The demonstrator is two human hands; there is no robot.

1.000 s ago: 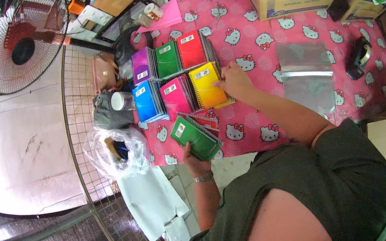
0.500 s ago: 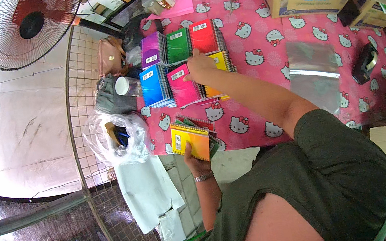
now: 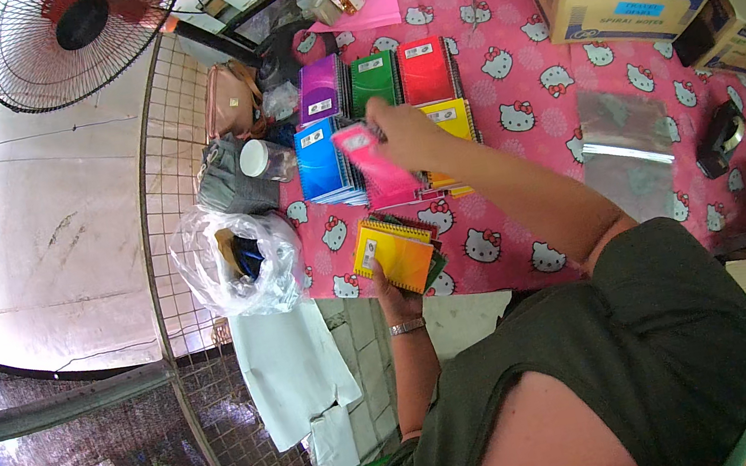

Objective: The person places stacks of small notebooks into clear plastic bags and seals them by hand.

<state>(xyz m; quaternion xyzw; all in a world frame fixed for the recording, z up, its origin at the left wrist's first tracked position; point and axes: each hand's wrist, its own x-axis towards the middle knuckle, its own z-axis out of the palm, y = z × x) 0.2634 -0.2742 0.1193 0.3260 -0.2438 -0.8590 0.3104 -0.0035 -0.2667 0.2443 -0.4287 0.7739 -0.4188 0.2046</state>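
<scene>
My left hand [image 3: 392,290] is closed around a small fan of spiral notebooks, a yellow notebook [image 3: 393,254] on top and darker covers peeking out behind it. Over the stacks, my right hand [image 3: 403,135] grips a pink spiral notebook [image 3: 371,160], which is tilted and smeared by motion. Around it stand notebook stacks in two rows: purple [image 3: 322,88], green [image 3: 373,82] and red [image 3: 425,69] at the back, blue [image 3: 320,160] and yellow [image 3: 451,123] in front. My right hand and forearm partly cover the yellow stack.
A pink patterned cloth [image 3: 524,199] covers the table. Left of the stacks are a clear jar [image 3: 269,162], a plastic bag [image 3: 275,263] and a pink handbag [image 3: 231,104]. To the right lie clear plastic sleeves [image 3: 624,144], a tape dispenser [image 3: 719,137] and a cardboard box [image 3: 620,4].
My right hand has lifted a pink notebook off the front middle stack, tilting it. The left hand still holds its notebooks, slightly turned. The whole view has shifted a little.
</scene>
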